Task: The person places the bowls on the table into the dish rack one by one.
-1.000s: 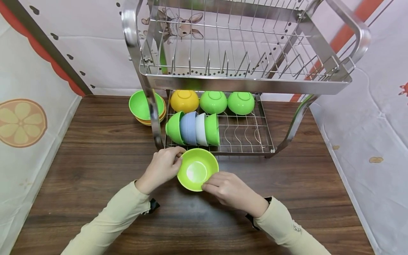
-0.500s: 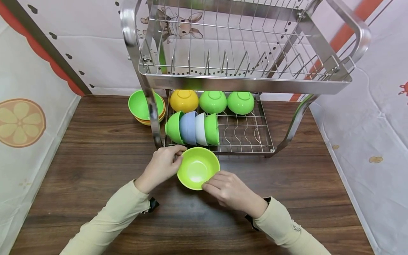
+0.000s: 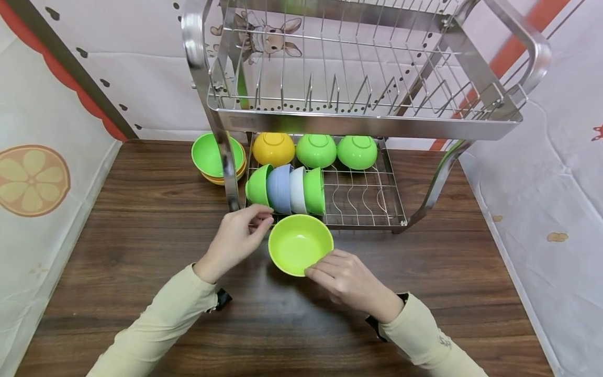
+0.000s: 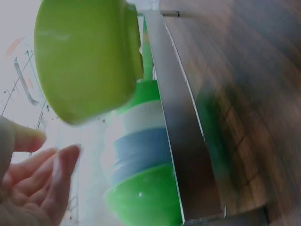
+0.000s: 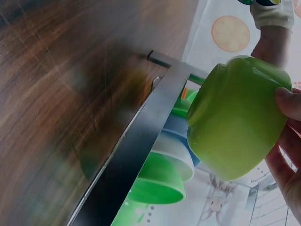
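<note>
A yellow-green bowl (image 3: pixel 300 245) is held upright just in front of the rack's lower shelf. My right hand (image 3: pixel 350 280) pinches its near right rim, thumb outside, as the right wrist view shows with the bowl's outer wall (image 5: pixel 240 122). On the other side, my left hand (image 3: pixel 237 238) is apart from the bowl, its fingers bent loosely with a gap to the thumb. The left wrist view also has this hand (image 4: pixel 37 179) holding nothing. Behind the bowl, a row of green, blue and white bowls (image 3: pixel 279 188) stands on edge in the lower shelf.
A two-tier metal dish rack (image 3: pixel 367 124) stands at the back, its wire upper tier overhanging the lower shelf. Upside-down yellow (image 3: pixel 273 150) and green bowls (image 3: pixel 316 152) line the shelf's rear. A stack of bowls (image 3: pixel 209 154) sits on the wooden table (image 3: pixel 155 220) left of the rack.
My left hand has let go of the bowl's rim and drawn slightly left. The bowl has moved a little right and toward the rack in my right hand.
</note>
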Demonstrator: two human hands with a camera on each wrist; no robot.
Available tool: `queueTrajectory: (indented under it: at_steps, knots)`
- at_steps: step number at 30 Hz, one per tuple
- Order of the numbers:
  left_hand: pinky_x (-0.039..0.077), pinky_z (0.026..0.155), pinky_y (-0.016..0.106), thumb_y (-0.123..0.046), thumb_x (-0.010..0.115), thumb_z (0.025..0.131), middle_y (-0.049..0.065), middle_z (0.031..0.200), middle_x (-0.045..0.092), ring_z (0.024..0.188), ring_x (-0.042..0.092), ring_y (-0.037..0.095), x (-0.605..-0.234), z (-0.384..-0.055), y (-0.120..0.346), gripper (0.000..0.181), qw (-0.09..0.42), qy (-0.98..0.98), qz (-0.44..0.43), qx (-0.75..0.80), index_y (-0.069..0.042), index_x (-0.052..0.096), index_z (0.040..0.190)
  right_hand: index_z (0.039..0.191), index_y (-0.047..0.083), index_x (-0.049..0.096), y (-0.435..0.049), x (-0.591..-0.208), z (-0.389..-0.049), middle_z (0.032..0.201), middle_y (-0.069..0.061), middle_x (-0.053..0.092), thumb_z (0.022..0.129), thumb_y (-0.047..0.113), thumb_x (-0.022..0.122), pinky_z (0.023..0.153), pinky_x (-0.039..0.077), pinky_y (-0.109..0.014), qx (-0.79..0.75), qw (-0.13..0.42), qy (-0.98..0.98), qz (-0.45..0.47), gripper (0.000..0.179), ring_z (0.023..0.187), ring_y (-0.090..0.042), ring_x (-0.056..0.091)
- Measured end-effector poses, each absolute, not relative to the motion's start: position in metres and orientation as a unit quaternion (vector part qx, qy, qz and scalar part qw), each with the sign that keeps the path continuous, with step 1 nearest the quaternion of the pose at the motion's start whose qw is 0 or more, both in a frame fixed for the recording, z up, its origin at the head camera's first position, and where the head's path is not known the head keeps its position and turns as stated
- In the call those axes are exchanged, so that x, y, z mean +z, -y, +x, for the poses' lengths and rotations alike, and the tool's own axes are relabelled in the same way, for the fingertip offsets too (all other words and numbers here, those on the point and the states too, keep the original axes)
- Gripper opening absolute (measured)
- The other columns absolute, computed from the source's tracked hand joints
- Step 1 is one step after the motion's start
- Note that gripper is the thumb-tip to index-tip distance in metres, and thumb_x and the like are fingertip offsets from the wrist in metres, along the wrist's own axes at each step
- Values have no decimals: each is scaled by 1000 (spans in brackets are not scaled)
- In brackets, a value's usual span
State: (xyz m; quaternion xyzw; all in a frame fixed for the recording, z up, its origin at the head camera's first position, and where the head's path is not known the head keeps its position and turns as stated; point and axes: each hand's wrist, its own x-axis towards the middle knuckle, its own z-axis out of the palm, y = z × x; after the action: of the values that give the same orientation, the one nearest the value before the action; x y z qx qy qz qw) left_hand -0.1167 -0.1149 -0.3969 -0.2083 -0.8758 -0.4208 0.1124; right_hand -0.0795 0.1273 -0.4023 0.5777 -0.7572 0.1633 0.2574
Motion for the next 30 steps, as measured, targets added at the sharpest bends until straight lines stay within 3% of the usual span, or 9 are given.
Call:
queueTrajectory:
  at_steps: [5,11,14,17,23,26,30]
  knots:
    - [46,59,18,0,65,78,10,83,61,67,56,14,-395,-123,124,22,268,840,-201,-426,3,62,100,86,5,66,-134,-400,-80,79,0,67,92,3,40,68,51,-28,188,268,762,559,26,71,-11,62]
    - [39,69,20,3,61,78,21,106,50,93,48,27,-395,-132,137,36,346,814,-140,-446,5,53,114,85,5,66,-143,-399,-84,74,0,66,92,6,44,66,52,-29,262,280,760,524,23,67,-13,61]
    - [37,75,24,1,57,82,23,116,45,104,43,30,-400,-136,144,38,346,814,-107,-454,6,48,119,84,4,66,-148,-399,-86,73,-2,65,92,9,48,66,51,-30,315,273,760,499,20,66,-14,61]
    - [38,80,23,-1,54,86,24,119,46,106,45,31,-406,-140,151,38,314,821,-86,-470,7,45,123,83,2,66,-153,-401,-89,73,-4,65,91,12,54,65,51,-29,366,274,757,467,18,65,-16,62]
    - [40,70,10,0,53,88,23,99,60,83,56,20,-416,-143,158,28,255,834,-58,-486,9,53,114,80,-2,66,-165,-405,-93,73,-10,66,89,20,58,69,50,-20,446,272,763,380,25,67,-17,63]
    - [37,63,10,0,54,87,21,90,62,73,52,11,-418,-143,157,23,253,842,-49,-474,8,56,109,80,-7,64,-171,-408,-94,73,-12,65,85,11,63,69,48,-14,507,241,761,327,18,70,-8,61]
    - [36,61,11,0,54,87,21,89,63,71,48,4,-418,-144,155,22,247,841,-51,-479,8,57,107,81,-17,59,-175,-411,-96,79,1,66,73,-15,63,61,47,-11,606,212,726,245,9,70,2,58]
